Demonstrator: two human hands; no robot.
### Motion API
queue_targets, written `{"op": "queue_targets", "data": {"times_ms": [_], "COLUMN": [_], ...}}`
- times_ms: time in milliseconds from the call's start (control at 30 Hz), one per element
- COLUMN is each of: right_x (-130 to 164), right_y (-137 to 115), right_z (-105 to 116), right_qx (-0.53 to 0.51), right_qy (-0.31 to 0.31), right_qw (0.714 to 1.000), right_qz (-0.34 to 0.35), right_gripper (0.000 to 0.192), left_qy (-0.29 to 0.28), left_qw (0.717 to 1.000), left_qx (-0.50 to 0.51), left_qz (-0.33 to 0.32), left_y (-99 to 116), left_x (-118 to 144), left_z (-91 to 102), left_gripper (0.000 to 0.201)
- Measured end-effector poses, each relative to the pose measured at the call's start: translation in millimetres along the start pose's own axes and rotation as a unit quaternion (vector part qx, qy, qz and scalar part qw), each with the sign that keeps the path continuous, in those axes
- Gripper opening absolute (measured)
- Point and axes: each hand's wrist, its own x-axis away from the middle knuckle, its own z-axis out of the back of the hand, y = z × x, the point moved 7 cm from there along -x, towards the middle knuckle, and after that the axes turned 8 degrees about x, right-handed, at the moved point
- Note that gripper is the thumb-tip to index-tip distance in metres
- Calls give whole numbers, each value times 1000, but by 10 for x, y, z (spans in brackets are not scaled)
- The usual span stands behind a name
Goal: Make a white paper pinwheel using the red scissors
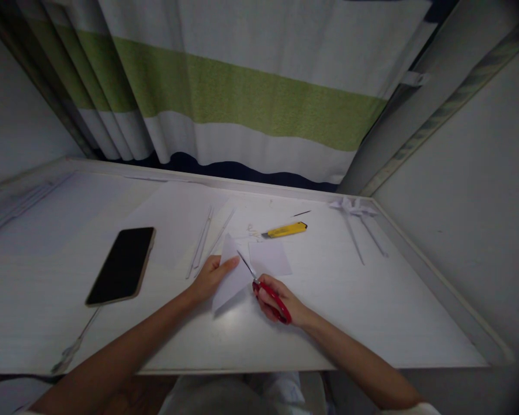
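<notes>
My left hand [213, 275] grips a piece of white paper [232, 282] by its left side, thumb on top. In my right hand [281, 300] is a pair of scissors [279, 305] with red handles, fingers wrapped through the loops. The blades point up and left, their tips against the upper right part of the held paper. Just behind the scissors a square white sheet [270, 257] lies flat on the table. Beyond it rests a yellow utility knife [285, 230], its blade end to the left.
A black phone [121, 265] lies at left with a cable [80, 337] near it. Thin white paper strips [202, 239] lie left of centre. Pinwheel-like folded paper pieces on sticks [353, 206] sit at the back right. A striped curtain [242, 86] hangs behind the white table [328, 323].
</notes>
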Motion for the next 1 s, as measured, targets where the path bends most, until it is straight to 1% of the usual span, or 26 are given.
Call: {"op": "queue_targets", "data": {"times_ms": [233, 433, 633, 1000], "right_x": [-14, -15, -8, -19], "right_y": [21, 3, -42, -9], "right_z": [32, 7, -25, 2], "right_qx": [-1, -9, -12, -15], "right_qy": [3, 5, 6, 15], "right_qw": [1000, 1000, 1000, 1000], "right_qz": [-1, 0, -2, 6], "right_gripper": [32, 39, 42, 35], "left_qy": [-1, -4, -15, -24], "left_qw": [1000, 1000, 999, 999], "left_qx": [10, 18, 25, 38], "left_qz": [10, 15, 21, 21], "left_y": [-33, -10, -47, -34], "left_x": [-5, 15, 14, 22], "left_z": [13, -4, -37, -54], "left_gripper": [36, 36, 35, 33]}}
